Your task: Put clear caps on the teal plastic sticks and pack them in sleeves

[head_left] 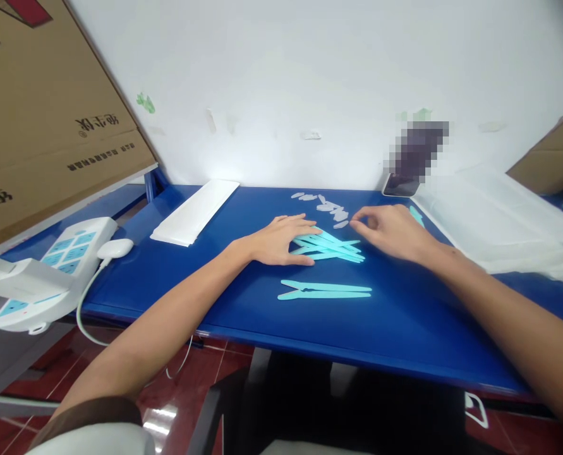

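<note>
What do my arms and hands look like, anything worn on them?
Left hand and right hand are bare: no gloves, rings or watch visible. Both forearms are uncovered. A brown sleeve edge shows on the left upper arm; the right arm's sleeve is out of view.

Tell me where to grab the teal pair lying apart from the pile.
Probably pinch the teal pair mid-length from above, fingers on its near and far long edges: it lies flat on the table, long axis left to right, clear of the pile.
</note>
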Available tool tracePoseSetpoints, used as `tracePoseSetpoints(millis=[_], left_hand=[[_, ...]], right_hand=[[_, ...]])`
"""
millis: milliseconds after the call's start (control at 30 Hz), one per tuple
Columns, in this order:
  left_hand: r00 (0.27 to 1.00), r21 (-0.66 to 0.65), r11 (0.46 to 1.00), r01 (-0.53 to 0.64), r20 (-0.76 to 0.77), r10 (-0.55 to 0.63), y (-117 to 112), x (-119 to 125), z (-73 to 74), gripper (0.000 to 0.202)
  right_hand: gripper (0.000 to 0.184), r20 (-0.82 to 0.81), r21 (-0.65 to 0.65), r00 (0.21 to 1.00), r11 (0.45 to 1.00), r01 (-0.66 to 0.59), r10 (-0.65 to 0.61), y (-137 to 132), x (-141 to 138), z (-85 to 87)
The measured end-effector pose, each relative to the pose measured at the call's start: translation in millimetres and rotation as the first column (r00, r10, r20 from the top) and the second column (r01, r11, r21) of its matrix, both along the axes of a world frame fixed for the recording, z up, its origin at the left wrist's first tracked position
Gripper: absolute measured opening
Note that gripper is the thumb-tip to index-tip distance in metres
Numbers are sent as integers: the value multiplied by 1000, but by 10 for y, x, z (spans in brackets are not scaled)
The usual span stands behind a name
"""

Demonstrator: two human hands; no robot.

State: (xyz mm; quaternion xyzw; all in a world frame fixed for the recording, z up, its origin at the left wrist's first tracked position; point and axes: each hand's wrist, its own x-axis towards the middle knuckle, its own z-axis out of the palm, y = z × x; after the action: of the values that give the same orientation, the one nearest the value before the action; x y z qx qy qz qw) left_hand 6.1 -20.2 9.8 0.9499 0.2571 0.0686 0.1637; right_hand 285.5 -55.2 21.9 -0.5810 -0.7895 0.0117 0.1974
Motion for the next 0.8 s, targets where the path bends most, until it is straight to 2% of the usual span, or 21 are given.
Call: tracePoseSetpoints(millis=[133,200,233,333,400,467,600,667,800], left_hand=[[999,50,999,-15,51,12,38,-32,-13,66],[998,65,998,-17,69,12,42,-41,-11,60],[997,70,997,-17,80,12,40,-43,-10,59],[994,79,997,-18,106,10,29,-45,-16,55],[993,75,997,-18,115,9,23,-47,-23,54],[993,66,998,-19,121,11,23,-49,-31,53],[977,56,998,-10,214,-3,36,-48,-49,50],[944,48,998,-36,329,18,51,-51,-60,43],[839,15,986,-164,528,132,115,-70,-87,34]], right_hand=[[29,-76,99,997,995,22,-14,-202,-150,7],[30,-134,133,990,991,-29,47,-362,-262,36],[30,-135,117,984,988,-99,114,-440,-317,56],[29,-17,-57,932,930,-363,362,-607,-432,125],[27,57,-215,883,869,-446,467,-647,-451,166],[24,70,-329,869,834,-443,489,-648,-431,194],[19,10,-461,885,787,-409,466,-626,-349,227],[19,2,-537,888,749,-387,460,-630,-322,252],[28,33,-655,881,676,-337,472,-659,-299,345]])
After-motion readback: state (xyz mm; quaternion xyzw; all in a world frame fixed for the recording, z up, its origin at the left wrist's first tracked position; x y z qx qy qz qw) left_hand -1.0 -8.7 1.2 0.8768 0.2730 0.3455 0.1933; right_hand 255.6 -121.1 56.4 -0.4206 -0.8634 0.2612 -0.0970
